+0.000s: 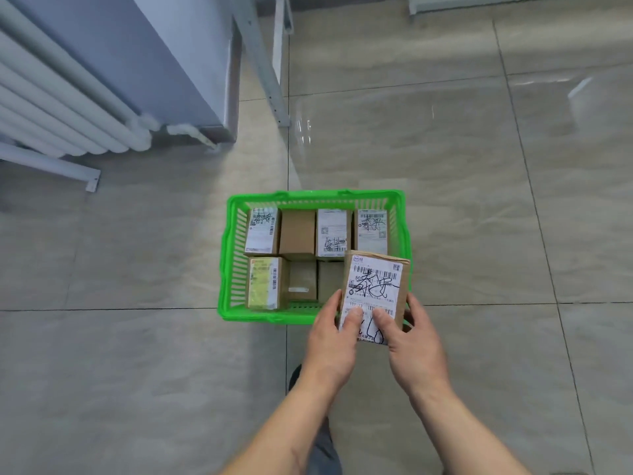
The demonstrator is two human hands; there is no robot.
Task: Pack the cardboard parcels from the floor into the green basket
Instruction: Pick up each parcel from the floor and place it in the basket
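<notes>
A green plastic basket (228,255) stands on the tiled floor in front of me. Several cardboard parcels fill it in two rows; a plain brown one (297,231) sits in the back row and one with a yellowish label (263,284) at the front left. Both hands hold another cardboard parcel (375,286) with a white shipping label and black handwriting, tilted over the basket's front right corner. My left hand (334,341) grips its lower left side, thumb on the label. My right hand (412,341) grips its lower right side.
A white radiator (61,97) on a metal foot stands at the left beside a grey-blue wall corner (191,63). A pale metal frame leg (265,60) slants down behind the basket. Glossy beige floor tiles (479,200) surround the basket.
</notes>
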